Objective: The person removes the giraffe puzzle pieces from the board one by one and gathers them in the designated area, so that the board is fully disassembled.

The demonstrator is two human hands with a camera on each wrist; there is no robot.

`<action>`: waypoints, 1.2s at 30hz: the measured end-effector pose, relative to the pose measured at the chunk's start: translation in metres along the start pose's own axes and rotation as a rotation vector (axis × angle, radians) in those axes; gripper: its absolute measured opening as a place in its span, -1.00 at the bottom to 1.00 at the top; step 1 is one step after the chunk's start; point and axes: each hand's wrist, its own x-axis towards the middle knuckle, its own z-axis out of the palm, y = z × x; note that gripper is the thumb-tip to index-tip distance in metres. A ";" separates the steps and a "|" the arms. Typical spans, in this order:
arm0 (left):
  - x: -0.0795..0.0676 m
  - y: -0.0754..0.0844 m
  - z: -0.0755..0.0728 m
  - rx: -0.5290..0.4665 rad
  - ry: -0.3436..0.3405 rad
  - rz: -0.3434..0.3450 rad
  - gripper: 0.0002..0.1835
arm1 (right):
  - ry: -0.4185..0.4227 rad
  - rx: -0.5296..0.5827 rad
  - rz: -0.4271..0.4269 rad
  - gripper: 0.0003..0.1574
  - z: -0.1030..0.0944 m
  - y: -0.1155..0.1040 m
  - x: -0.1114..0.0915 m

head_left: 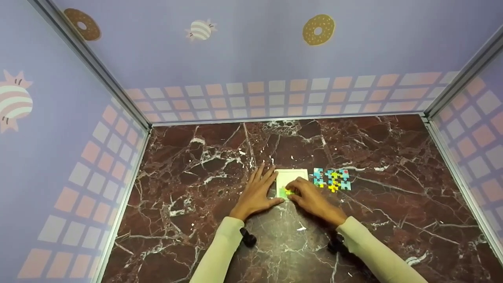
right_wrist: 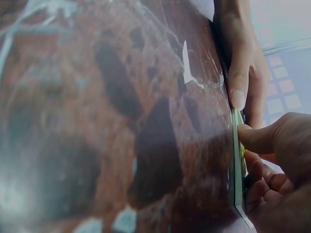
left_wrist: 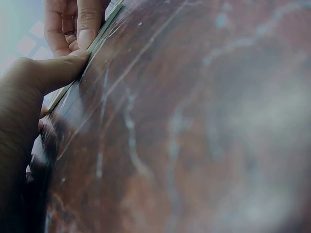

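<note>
A small pale puzzle tray lies on the marble-patterned table. My left hand rests flat along its left side, fingers straight and spread, the thumb touching the near edge. Over the near part of the tray, my right hand pinches a yellow-green jigsaw piece between curled fingers and thumb. A green patch shows in the tray's near left corner. In the right wrist view the tray's edge runs between both hands; the fingers hide most of the piece.
Right of the tray lie several loose jigsaw pieces in blue and yellow, with another blue group closest to it. Purple patterned walls enclose the table at the back, left and right. Dark wrist cameras sit on both sleeves.
</note>
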 end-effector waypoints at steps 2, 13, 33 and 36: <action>0.000 0.000 -0.001 0.000 0.000 0.001 0.12 | -0.001 -0.008 0.000 -0.74 0.000 -0.001 0.001; -0.001 0.000 0.001 -0.011 0.013 0.010 0.11 | 0.029 0.022 -0.024 -0.72 0.003 -0.003 -0.001; 0.002 -0.001 0.002 -0.017 0.011 0.000 0.13 | 0.017 -0.091 -0.040 -0.62 0.009 0.009 0.008; 0.002 -0.001 0.003 -0.018 0.010 -0.004 0.15 | 0.033 -0.080 -0.052 -0.58 0.020 0.027 0.009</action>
